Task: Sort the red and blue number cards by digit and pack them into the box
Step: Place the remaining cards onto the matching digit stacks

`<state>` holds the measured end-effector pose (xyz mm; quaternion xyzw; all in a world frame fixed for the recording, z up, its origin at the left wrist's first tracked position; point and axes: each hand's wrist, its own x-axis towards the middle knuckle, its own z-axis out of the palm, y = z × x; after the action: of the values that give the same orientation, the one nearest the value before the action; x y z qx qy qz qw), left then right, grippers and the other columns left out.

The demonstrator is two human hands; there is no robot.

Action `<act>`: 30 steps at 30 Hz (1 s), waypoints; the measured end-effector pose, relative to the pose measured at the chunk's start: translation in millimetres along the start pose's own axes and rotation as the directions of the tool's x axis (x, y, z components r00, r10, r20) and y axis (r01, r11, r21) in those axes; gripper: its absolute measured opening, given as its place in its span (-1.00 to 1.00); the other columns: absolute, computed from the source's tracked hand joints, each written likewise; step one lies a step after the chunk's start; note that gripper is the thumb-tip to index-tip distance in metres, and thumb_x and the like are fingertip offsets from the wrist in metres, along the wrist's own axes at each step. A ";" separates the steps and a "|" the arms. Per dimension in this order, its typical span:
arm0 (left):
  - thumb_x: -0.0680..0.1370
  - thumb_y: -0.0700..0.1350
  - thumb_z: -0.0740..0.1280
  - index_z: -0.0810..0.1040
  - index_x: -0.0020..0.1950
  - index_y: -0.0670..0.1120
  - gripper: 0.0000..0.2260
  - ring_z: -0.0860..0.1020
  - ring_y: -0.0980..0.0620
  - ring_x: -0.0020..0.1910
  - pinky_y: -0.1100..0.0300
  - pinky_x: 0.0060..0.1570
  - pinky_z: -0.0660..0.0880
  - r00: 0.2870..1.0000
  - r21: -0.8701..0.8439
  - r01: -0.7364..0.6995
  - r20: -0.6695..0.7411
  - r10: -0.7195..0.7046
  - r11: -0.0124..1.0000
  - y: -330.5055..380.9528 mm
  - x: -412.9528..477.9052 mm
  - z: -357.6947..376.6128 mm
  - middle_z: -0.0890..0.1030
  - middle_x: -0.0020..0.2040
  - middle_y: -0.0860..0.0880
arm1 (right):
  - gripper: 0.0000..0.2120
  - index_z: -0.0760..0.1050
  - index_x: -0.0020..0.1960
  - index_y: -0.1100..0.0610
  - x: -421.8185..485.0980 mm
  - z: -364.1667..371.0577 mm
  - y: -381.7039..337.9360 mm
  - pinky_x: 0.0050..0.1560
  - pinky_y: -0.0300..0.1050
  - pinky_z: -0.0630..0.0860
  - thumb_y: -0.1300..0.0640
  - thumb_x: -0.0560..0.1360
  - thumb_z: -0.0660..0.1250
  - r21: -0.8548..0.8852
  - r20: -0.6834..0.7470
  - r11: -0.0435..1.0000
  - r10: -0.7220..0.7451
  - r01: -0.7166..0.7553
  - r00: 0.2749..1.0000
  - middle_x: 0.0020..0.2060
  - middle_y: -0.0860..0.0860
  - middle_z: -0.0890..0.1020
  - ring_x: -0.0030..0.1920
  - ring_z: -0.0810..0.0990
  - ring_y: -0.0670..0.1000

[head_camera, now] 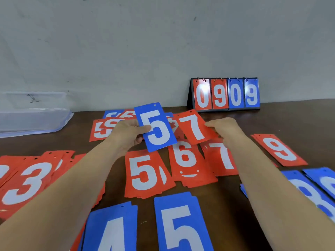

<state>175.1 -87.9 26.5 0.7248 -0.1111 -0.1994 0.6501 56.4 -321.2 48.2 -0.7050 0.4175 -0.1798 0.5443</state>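
The blue 5 card (155, 126) is up off the table (290, 120), pinched at its left edge by the left hand (126, 134), thumb on its face. Just beside it the right hand (226, 129) grips a red 7 card (194, 126) by its right edge, tilted.

Behind both hands lies an unsorted heap (101, 127) of red and blue cards, mostly hidden; only scraps of digits show. Nearer me are sorted piles: red 5s (145, 173), red 6s (186, 160), red 7s (221, 158) partly under the right forearm, and red 9s (279, 149). The red 3s (27, 182), blue 4s (112, 229), blue 5s (181, 221) and blue 8s (311, 189) run off the frame edges.

Far left sits the clear plastic box (32, 120), cut off, its cloudy walls hard to see through. A flip scoreboard (225, 94) by the wall reads 0909.
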 end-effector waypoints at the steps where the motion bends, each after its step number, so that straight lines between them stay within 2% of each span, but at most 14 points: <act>1: 0.50 -0.15 0.46 0.55 0.07 -0.24 -0.77 0.67 -0.05 0.00 0.22 -0.21 0.53 0.999 0.011 0.023 0.026 -0.023 1.000 0.3 -2.1 7.8 0.70 0.01 -0.10 | -0.58 0.48 0.28 0.25 -1.8 -12.5 6.4 0.11 -0.05 0.44 0.13 0.47 0.43 -0.025 -0.031 0.999 0.027 -0.028 0.999 0.21 0.13 0.58 0.18 0.55 0.10; 3: 0.50 -0.15 0.47 0.54 0.08 -0.21 -0.76 0.66 -0.11 0.06 0.19 -0.19 0.52 0.995 0.034 0.060 0.075 -0.062 0.998 1.6 -6.6 20.4 0.70 0.00 -0.12 | -0.55 0.45 0.30 0.27 -6.0 -32.4 19.0 0.01 -0.06 0.37 0.12 0.47 0.44 -0.083 -0.090 0.994 0.068 -0.075 0.994 0.18 0.11 0.57 0.12 0.53 0.10; 6: 0.50 -0.13 0.46 0.54 0.14 -0.24 -0.70 0.66 -0.07 0.05 0.20 -0.19 0.54 0.986 0.081 0.090 0.135 -0.100 0.993 4.9 -14.6 30.5 0.70 0.03 -0.13 | -0.53 0.43 0.29 0.29 -11.7 -49.6 35.2 0.01 -0.03 0.36 0.13 0.46 0.44 -0.126 -0.155 0.989 0.054 -0.074 0.986 0.21 0.15 0.54 0.15 0.50 0.15; 9: 0.49 -0.13 0.46 0.54 0.22 -0.24 -0.65 0.67 -0.04 0.03 0.16 -0.09 0.58 0.986 0.091 0.093 0.133 -0.105 0.992 6.1 -21.1 33.1 0.70 0.00 -0.12 | -0.58 0.46 0.24 0.29 -15.3 -58.9 48.1 -0.01 0.00 0.41 0.14 0.46 0.44 -0.171 -0.192 0.984 0.013 -0.047 0.981 0.16 0.19 0.55 -0.01 0.46 0.14; 12: 0.49 -0.13 0.47 0.52 0.27 -0.27 -0.59 0.66 -0.04 0.04 0.12 0.01 0.58 0.986 0.095 0.102 0.119 -0.113 0.990 7.4 -27.8 34.4 0.70 0.00 -0.12 | -0.74 0.46 0.00 0.23 -19.1 -60.4 56.8 0.01 0.06 0.51 0.12 0.43 0.45 -0.287 -0.208 0.958 -0.046 -0.016 0.977 -0.02 0.17 0.55 -0.07 0.48 0.15; 16: 0.49 -0.13 0.46 0.51 0.27 -0.29 -0.59 0.66 -0.06 0.05 -0.04 0.20 0.55 0.985 0.108 0.100 0.129 -0.114 0.989 7.9 -40.7 32.4 0.70 0.01 -0.14 | -0.72 0.35 -0.26 0.12 -23.2 -49.3 62.4 -0.14 -0.01 0.48 0.06 0.44 0.44 -0.556 -0.241 0.830 -0.110 -0.045 0.964 -0.24 0.06 0.52 -0.13 0.53 0.13; 18: 0.50 -0.13 0.45 0.54 0.23 -0.27 -0.63 0.66 -0.07 0.05 -0.07 0.23 0.54 0.981 0.112 0.104 0.152 -0.121 0.988 7.7 -50.2 30.2 0.70 0.01 -0.14 | -0.70 0.34 -0.28 0.09 -25.3 -42.5 62.9 -0.14 -0.02 0.46 0.03 0.46 0.41 -0.633 -0.270 0.772 -0.142 -0.064 0.952 -0.26 0.05 0.51 -0.14 0.52 0.12; 20: 0.50 -0.12 0.45 0.56 0.19 -0.25 -0.67 0.67 -0.06 0.04 -0.06 0.22 0.55 0.977 0.139 0.101 0.171 -0.124 0.985 6.8 -60.2 26.3 0.71 0.00 -0.12 | -0.75 0.39 -0.26 0.10 -27.5 -37.1 62.8 -0.05 0.00 0.51 0.04 0.46 0.39 -0.691 -0.303 0.718 -0.183 -0.083 0.935 -0.23 0.06 0.54 -0.08 0.54 0.12; 22: 0.49 -0.12 0.45 0.56 0.19 -0.23 -0.67 0.68 -0.04 0.02 -0.03 0.19 0.56 0.974 0.141 0.101 0.189 -0.127 0.985 5.1 -70.9 21.8 0.71 0.00 -0.11 | -0.87 0.50 -0.15 0.12 -32.3 -33.4 58.0 -0.01 0.01 0.53 0.06 0.48 0.36 -0.694 -0.326 0.716 -0.214 -0.079 0.921 -0.19 0.08 0.57 -0.04 0.56 0.13; 24: 0.49 -0.12 0.46 0.56 0.20 -0.23 -0.66 0.69 -0.03 0.00 0.01 0.15 0.58 0.973 0.126 0.104 0.193 -0.127 0.987 3.1 -81.4 17.0 0.71 -0.01 -0.10 | -0.87 0.58 -0.02 0.17 -46.7 -28.4 45.7 -0.10 -0.07 0.50 0.12 0.49 0.35 -0.547 -0.245 0.837 -0.181 0.018 0.953 -0.12 0.11 0.63 -0.08 0.58 0.13; 26: 0.49 -0.11 0.46 0.56 0.20 -0.23 -0.66 0.69 -0.03 -0.01 0.06 0.11 0.59 0.974 0.123 0.106 0.186 -0.128 0.987 1.8 -93.3 13.3 0.72 -0.02 -0.09 | -0.81 0.62 0.05 0.22 -75.9 -20.0 31.5 -0.15 -0.18 0.45 0.15 0.49 0.38 -0.261 -0.002 0.952 -0.164 0.158 0.986 -0.06 0.14 0.68 -0.06 0.61 0.12; 28: 0.49 -0.11 0.46 0.56 0.20 -0.23 -0.65 0.69 -0.03 -0.02 0.08 0.07 0.60 0.976 0.122 0.099 0.183 -0.121 0.987 0.7 -106.1 11.0 0.72 -0.03 -0.08 | -0.79 0.62 0.01 0.16 -117.1 -11.5 22.1 -0.18 -0.24 0.41 0.04 0.49 0.42 -0.112 0.234 0.972 -0.174 0.204 0.956 -0.13 0.02 0.71 -0.10 0.61 -0.03; 30: 0.49 -0.11 0.46 0.55 0.20 -0.23 -0.66 0.69 -0.02 -0.01 0.01 0.14 0.59 0.976 0.104 0.101 0.185 -0.119 0.989 -2.2 -120.3 9.8 0.72 -0.04 -0.07 | -0.84 0.59 -0.11 0.07 -147.6 -3.8 24.6 -0.26 -0.29 0.43 -0.01 0.46 0.44 -0.090 0.346 0.972 -0.176 0.219 0.922 -0.21 -0.08 0.69 -0.16 0.62 -0.10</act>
<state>62.9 -45.9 41.0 0.7372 -0.1417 -0.2981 0.5896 -42.5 -209.1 56.6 -0.7969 0.2559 -0.0842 0.5407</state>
